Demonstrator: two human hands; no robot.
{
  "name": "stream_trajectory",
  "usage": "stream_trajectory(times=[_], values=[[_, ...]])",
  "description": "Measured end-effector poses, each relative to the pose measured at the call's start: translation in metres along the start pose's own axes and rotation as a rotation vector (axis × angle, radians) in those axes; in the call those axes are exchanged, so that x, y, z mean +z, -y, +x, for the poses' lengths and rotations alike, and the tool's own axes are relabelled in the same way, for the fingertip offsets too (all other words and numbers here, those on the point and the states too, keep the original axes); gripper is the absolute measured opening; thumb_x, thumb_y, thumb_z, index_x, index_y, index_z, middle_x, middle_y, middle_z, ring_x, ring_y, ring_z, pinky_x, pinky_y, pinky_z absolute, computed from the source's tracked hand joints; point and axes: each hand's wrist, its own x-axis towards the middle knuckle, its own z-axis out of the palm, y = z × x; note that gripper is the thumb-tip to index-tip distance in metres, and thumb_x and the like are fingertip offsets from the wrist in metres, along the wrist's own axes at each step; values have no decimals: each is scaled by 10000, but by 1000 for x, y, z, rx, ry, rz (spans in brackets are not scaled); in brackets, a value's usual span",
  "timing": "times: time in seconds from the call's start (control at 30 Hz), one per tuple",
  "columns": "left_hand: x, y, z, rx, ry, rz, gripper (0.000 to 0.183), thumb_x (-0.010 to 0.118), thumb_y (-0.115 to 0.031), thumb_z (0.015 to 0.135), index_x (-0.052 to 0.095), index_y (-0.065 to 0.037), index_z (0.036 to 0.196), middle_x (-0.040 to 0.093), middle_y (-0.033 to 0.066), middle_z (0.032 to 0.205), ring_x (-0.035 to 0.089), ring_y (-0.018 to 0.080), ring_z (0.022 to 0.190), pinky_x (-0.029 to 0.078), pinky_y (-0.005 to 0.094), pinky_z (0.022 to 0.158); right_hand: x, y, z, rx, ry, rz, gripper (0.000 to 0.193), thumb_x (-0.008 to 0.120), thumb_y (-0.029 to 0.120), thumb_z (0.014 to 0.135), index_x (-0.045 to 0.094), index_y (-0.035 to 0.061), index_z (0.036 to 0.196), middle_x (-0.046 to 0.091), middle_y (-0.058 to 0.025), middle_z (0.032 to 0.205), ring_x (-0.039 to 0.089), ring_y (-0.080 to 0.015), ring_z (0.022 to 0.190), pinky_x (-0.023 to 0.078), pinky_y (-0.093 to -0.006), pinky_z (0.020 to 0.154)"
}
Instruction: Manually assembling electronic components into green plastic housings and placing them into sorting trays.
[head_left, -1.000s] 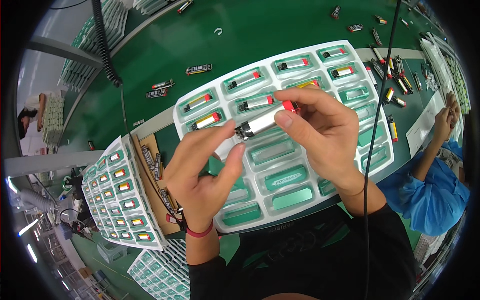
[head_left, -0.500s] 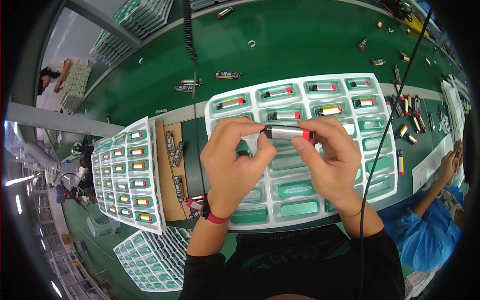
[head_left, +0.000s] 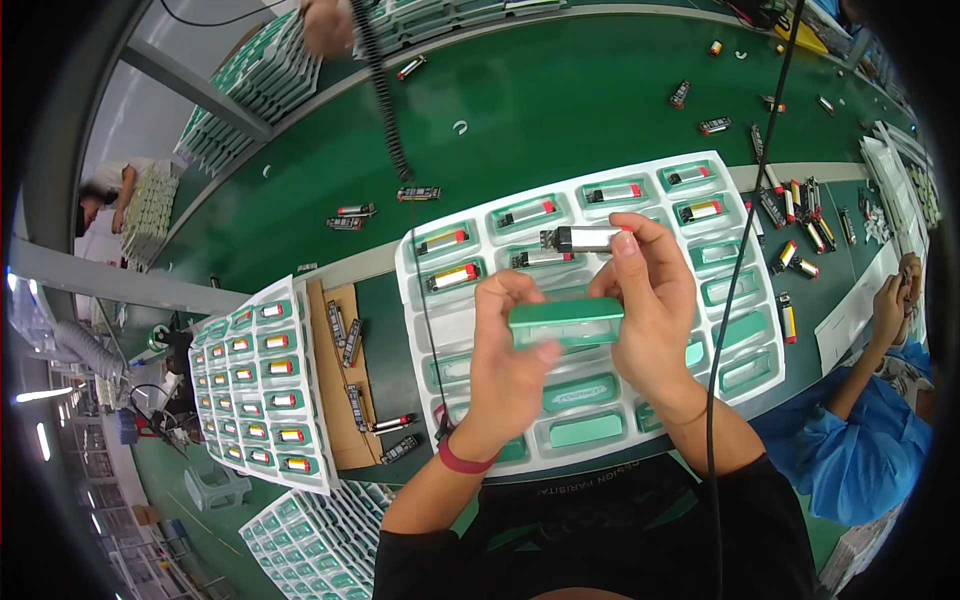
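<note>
My right hand [head_left: 655,325] pinches a silver battery unit [head_left: 583,239] with a red end and dark circuit-board end between thumb and forefinger. Just below it, my left hand [head_left: 505,360], partly blurred, grips a translucent green plastic case [head_left: 566,320]. The lower fingers of my right hand touch the case's right end. Both items are held above a white tray [head_left: 440,328] of green cases. Silver or yellow battery units with red ends lie in its far cells, while several nearer cells hold green cases without them.
At left, a filled second tray [head_left: 262,372] leans by brown cardboard [head_left: 345,425] with loose units on it. Stacked trays [head_left: 310,545] stand below. More loose units [head_left: 810,220] lie at right, near a co-worker's blue sleeve [head_left: 850,450]. A coiled cable [head_left: 380,95] hangs ahead; a black cable [head_left: 735,280] crosses the view.
My left hand has let go of the battery unit and now grips a green case. My right hand keeps the unit, now higher. Another person's blurred hand appears at the top.
</note>
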Motion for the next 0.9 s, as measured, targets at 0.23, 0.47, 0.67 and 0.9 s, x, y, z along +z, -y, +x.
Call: stream_trajectory(times=[0.23,0.47,0.67,0.9], values=[[-17,-23,4,222,195,682,445,727,130,674,595,-1,1079,539,84,1087,565,159,974,488,307,868,-4,-4,4,35,6,11,280,611,178,973,576,-17,1171,576,-13,923,546,-49,694,433,-196,604],[-30,-25,10,112,-54,519,443,732,152,720,629,60,1140,645,145,1136,656,190,994,531,297,867,-15,6,4,-407,198,-191,290,708,68,871,629,-7,1140,596,-12,921,483,-51,730,401,-195,652],[-25,-24,7,104,-51,438,457,705,139,738,648,8,1172,673,92,1116,637,130,992,520,246,831,-3,-1,-7,-495,276,-458,314,757,87,813,662,21,1105,629,-37,908,443,-78,614,354,-209,552],[-31,-16,8,136,-51,467,464,709,128,732,655,-8,1172,674,90,1106,653,122,935,529,238,805,1,-15,-12,-312,214,-314,296,739,96,843,655,16,1115,617,-30,889,429,-71,620,339,-212,551]])
